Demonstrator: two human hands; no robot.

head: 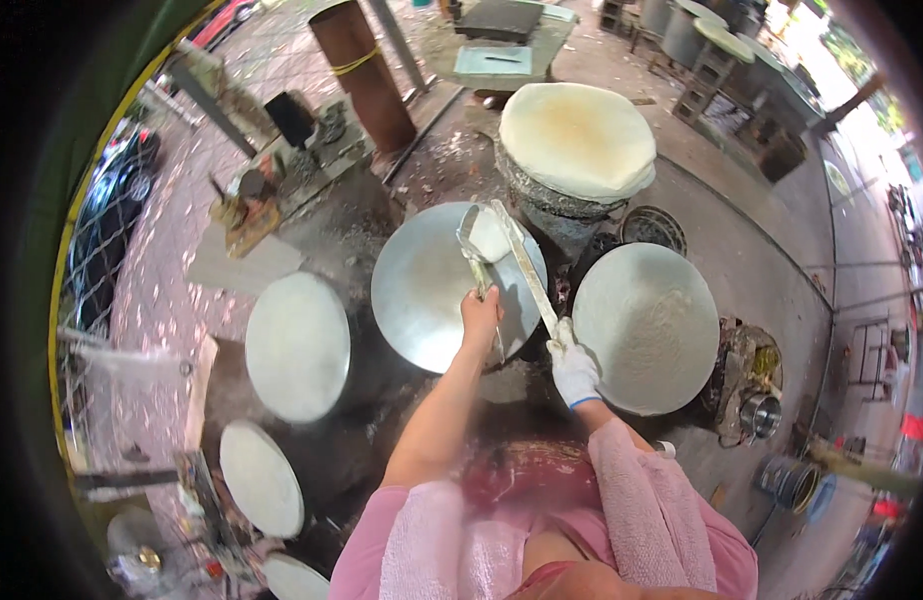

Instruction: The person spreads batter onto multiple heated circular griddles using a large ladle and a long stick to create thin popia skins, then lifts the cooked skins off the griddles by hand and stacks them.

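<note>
My bare left hand grips the handle of a ladle that holds white batter. The ladle hangs over a large, shallow round metal pan, whose visible surface looks bare. My right hand, in a white work glove, holds a long flat wooden stick. Its far end lies across or against the ladle's rim; contact is unclear. To the right, close to my gloved hand, a round griddle carries a thin greyish-white layer. Another round griddle at left has a smooth white surface.
Beyond the pan, a thick pile of round pale sheets rests on a soot-marked stand. More white rounds sit at lower left. A rusty metal pipe rises behind. At right are a small steel pot and a bucket.
</note>
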